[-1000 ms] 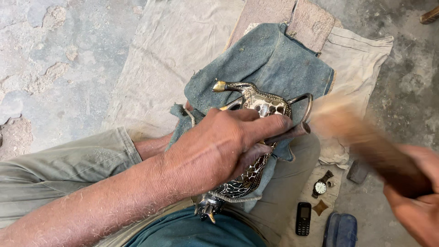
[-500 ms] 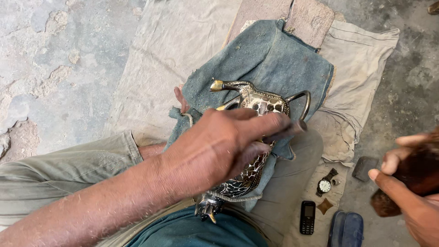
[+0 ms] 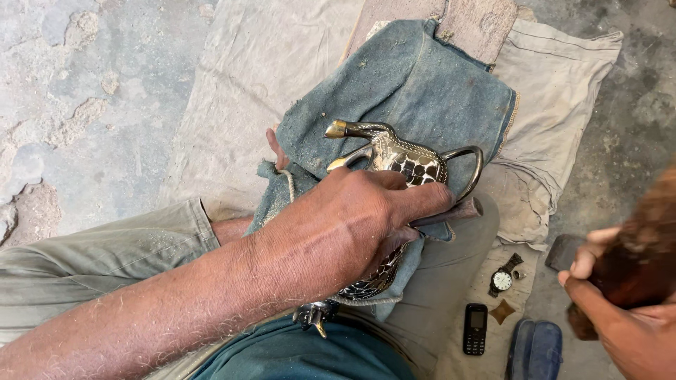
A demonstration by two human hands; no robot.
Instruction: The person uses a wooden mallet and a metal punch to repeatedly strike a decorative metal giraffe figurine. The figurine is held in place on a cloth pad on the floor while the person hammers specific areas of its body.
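A brass figurine (image 3: 405, 158) with a patterned body, curved neck and loop handle lies on a blue denim cloth (image 3: 422, 84) over my lap. My left hand (image 3: 352, 225) rests on the figurine and grips a short metal rod (image 3: 461, 210), whose end pokes out to the right past my fingers. My right hand (image 3: 620, 317) is at the right edge, closed around a dark wooden mallet (image 3: 644, 246) that is blurred and held away from the figurine.
A beige cloth (image 3: 267, 70) covers the rough concrete floor. To the right of my leg lie a wristwatch (image 3: 502, 279), a small black phone (image 3: 475, 328), a small brass piece (image 3: 503, 311), a blue case (image 3: 535, 348) and a dark block (image 3: 563, 251).
The mallet was a blur close to the rod's end a second ago; my right hand has since drawn it back to the right edge. My left hand has stayed on the figurine.
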